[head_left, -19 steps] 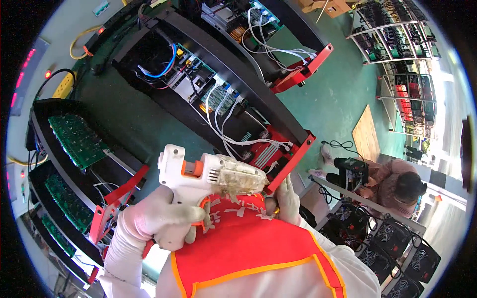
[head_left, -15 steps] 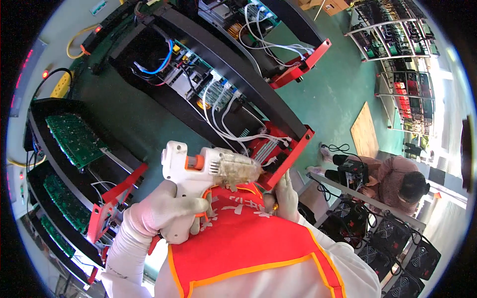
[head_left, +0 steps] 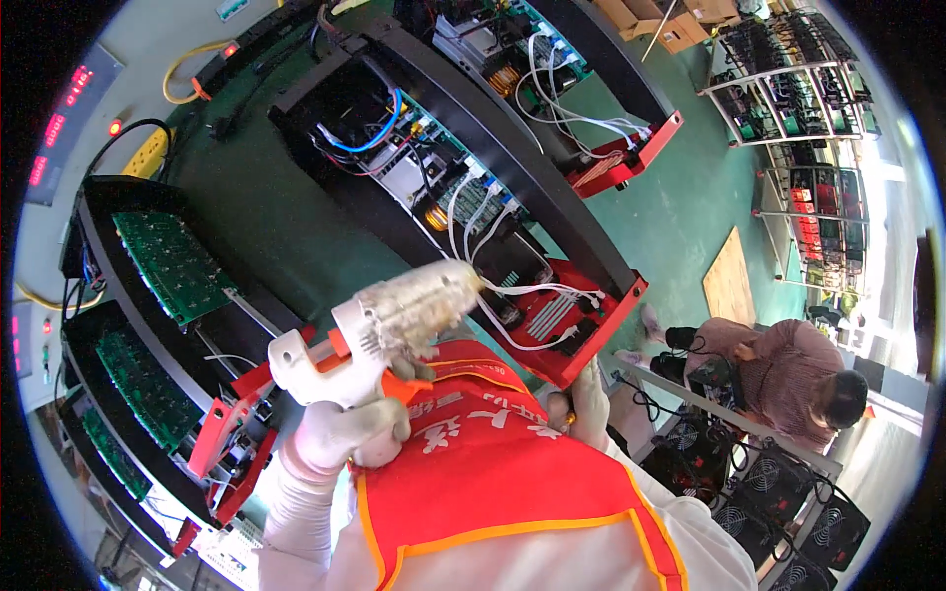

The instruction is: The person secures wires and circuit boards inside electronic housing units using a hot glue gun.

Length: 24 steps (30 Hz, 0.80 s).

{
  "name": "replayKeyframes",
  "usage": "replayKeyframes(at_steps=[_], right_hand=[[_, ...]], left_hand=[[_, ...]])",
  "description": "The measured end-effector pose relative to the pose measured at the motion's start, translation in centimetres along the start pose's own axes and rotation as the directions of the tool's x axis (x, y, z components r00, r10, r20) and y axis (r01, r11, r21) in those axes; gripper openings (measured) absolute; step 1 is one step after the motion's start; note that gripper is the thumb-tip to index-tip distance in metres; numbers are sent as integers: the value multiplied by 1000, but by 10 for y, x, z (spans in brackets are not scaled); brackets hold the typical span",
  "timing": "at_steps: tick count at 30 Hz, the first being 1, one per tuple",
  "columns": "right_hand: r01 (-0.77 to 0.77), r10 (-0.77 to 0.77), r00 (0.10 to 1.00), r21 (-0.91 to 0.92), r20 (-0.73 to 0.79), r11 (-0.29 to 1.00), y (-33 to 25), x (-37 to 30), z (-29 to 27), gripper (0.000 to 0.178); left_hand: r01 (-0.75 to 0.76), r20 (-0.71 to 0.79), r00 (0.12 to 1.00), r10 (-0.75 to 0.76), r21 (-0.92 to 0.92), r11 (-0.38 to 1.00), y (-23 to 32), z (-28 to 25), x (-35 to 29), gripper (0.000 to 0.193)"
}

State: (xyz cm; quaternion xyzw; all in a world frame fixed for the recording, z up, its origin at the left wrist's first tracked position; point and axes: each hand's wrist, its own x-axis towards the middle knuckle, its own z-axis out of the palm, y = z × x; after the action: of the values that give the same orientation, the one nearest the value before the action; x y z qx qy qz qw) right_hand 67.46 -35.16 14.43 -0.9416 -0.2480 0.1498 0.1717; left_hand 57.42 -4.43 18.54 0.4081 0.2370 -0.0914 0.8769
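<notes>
My left hand (head_left: 345, 433), in a white glove, is closed around the handle of a white hot glue gun (head_left: 379, 325) with an orange trigger. Its stained nozzle points toward the red front panel (head_left: 603, 340) of an open black chassis (head_left: 512, 167), and a gap separates the two. White cables (head_left: 512, 289) run from a circuit board inside the chassis to the panel. Beside the panel's near corner is my gloved right hand (head_left: 589, 402), fingers stretched out. My red apron (head_left: 493, 443) covers part of that hand, and whether it touches the panel is unclear.
Another open chassis (head_left: 626, 158) stands beyond. At left, more chassis hold green circuit boards (head_left: 172, 266). A seated person (head_left: 788, 374) works at the right near a rack of black fan units (head_left: 769, 473). A wooden board (head_left: 727, 281) lies on the green floor.
The glue gun in my left hand has moved left, with its nozzle tilted further up and away from the panel. My right hand stays beside the panel. The view has shifted slightly.
</notes>
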Motion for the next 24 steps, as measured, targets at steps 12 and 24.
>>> replayKeyframes(at_steps=[12,24], right_hand=[[-61,70,997,186,-41,981,-27,8,-12,83],[139,-129,983,70,-130,988,-23,12,-11,85]], left_hand=[[-159,-291,929,231,250,955,-41,16,17,28],[-228,-289,912,292,236,945,-47,18,28,25]])
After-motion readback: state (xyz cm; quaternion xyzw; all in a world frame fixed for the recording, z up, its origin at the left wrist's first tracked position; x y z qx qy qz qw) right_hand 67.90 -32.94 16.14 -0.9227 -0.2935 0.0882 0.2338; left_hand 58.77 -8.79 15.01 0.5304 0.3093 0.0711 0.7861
